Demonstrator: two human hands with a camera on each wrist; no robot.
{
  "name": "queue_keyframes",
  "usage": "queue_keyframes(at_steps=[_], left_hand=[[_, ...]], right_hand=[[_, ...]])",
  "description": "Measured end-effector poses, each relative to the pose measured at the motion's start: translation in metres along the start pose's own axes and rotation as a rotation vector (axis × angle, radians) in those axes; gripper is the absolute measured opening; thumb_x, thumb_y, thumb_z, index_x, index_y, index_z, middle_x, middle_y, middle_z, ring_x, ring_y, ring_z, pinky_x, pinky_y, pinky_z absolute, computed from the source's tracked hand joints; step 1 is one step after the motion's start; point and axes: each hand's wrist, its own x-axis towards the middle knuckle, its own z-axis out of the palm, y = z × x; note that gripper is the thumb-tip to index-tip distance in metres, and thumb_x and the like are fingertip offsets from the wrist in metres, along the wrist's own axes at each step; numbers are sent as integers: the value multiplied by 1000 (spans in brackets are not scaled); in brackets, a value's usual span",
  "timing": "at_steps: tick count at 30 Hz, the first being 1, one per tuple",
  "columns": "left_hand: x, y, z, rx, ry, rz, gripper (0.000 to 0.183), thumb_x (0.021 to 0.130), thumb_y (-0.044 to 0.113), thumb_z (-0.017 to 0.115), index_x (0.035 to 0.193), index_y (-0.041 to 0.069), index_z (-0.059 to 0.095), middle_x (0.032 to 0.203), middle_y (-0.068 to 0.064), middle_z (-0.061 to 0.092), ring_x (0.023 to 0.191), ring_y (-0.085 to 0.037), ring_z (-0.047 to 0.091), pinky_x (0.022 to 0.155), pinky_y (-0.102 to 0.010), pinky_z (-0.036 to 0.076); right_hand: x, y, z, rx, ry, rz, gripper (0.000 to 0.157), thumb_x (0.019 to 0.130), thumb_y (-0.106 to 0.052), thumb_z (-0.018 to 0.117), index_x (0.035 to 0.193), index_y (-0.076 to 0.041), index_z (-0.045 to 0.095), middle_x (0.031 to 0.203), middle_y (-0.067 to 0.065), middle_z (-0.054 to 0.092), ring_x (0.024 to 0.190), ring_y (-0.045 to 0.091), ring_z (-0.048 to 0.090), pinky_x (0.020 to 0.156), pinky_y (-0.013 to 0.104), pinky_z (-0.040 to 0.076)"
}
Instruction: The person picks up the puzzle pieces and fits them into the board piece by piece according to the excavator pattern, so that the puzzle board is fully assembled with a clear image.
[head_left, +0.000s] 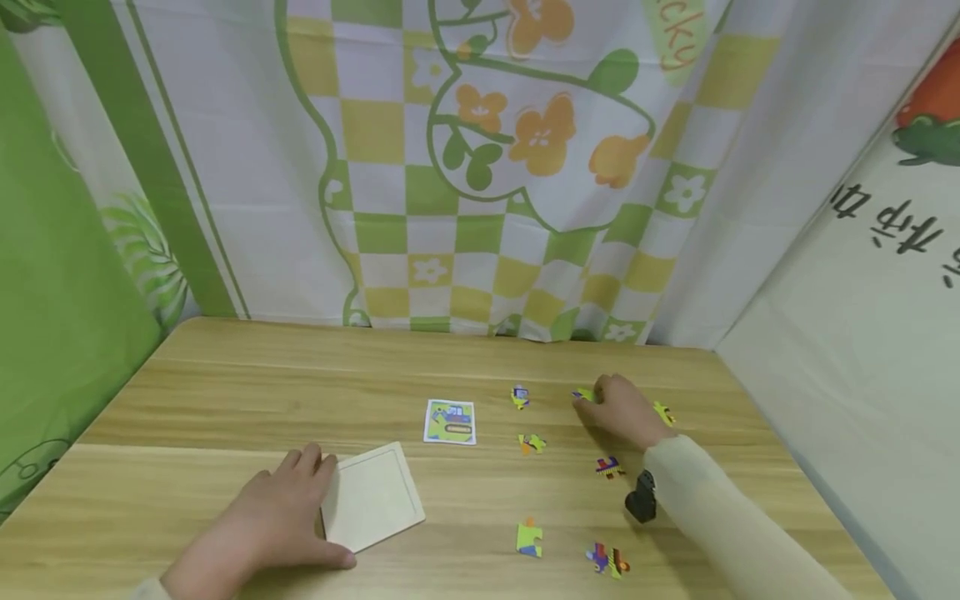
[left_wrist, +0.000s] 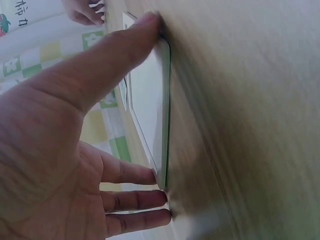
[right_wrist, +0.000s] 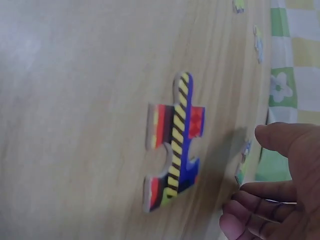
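Observation:
My left hand [head_left: 281,508] holds a pale, flat puzzle tray [head_left: 371,500] by its left side. In the left wrist view the thumb is on one corner of the tray [left_wrist: 150,95] and the fingertips reach the other. At the far right of the table, my right hand [head_left: 622,408] hovers over a green and blue puzzle piece [head_left: 582,394]. In the right wrist view, the thumb and index fingertip stand apart on either side of that piece [right_wrist: 245,151]. Nearer the wrist lies a striped red, blue and yellow puzzle piece [right_wrist: 175,145].
A small picture card [head_left: 450,422] showing a digger lies mid-table. Loose puzzle pieces are spread to its right, among them a green one [head_left: 528,537], a purple and striped pair [head_left: 607,560] and a yellow-green one [head_left: 663,412]. A patterned curtain [head_left: 487,183] hangs behind the table.

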Motion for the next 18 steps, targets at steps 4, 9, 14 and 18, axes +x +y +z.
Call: queue_keyframes(at_steps=[4,9,14,18], left_hand=[[-1,3,1,-10,0,16,127,58,80,85,143,-8,52,143,-31,53,132,-48,54,88,-68,56],[-2,7,3,-28,-4,36,127,59,76,87,145,-10,50,147,-33,50,135,-48,52,90,-68,55],[-2,12,5,-76,-11,52,129,59,73,89,147,-12,47,148,-32,49,136,-46,51,95,-66,55],[-2,17,8,-113,-9,74,128,59,69,91,146,-13,47,148,-30,50,137,-44,52,100,-61,56]], right_hand=[[4,-1,3,-21,16,61,38,99,-38,67,87,-2,59,80,9,56,72,21,51,60,32,42],[4,-1,4,-47,24,85,36,99,-34,67,95,1,62,83,10,60,72,22,53,60,32,44],[8,-1,6,-69,25,90,37,100,-35,67,99,2,65,90,13,65,75,23,57,65,35,51],[9,-2,9,-82,18,87,37,100,-35,66,101,3,65,96,15,66,78,24,58,67,37,52]])
